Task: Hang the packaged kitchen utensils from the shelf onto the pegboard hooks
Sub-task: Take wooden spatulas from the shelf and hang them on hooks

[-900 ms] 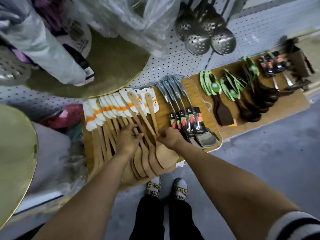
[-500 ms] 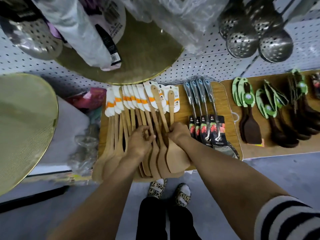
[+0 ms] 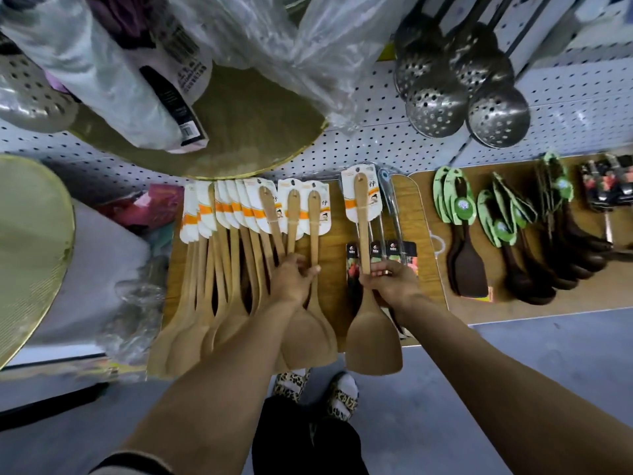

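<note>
Arms reach forward over a wooden shelf [image 3: 342, 255] below a white pegboard [image 3: 376, 149]. Left hand [image 3: 291, 279] lies palm down, fingers loosely spread, pressing a fanned row of carded wooden spatulas [image 3: 233, 262] on the shelf. Right hand [image 3: 390, 279] is curled tight around the handle of one wooden spatula [image 3: 368, 303], pale, with a white-and-orange card, lifted apart over packaged metal utensils [image 3: 394, 248].

Little can be read. The white header card [image 3: 362, 195] of the wooden spatula, upper centre of the frame, carries one Chinese character, 行, at its right edge. Print on the plastic-wrapped package [image 3: 178, 80], upper left, is too blurred to read.
</note>
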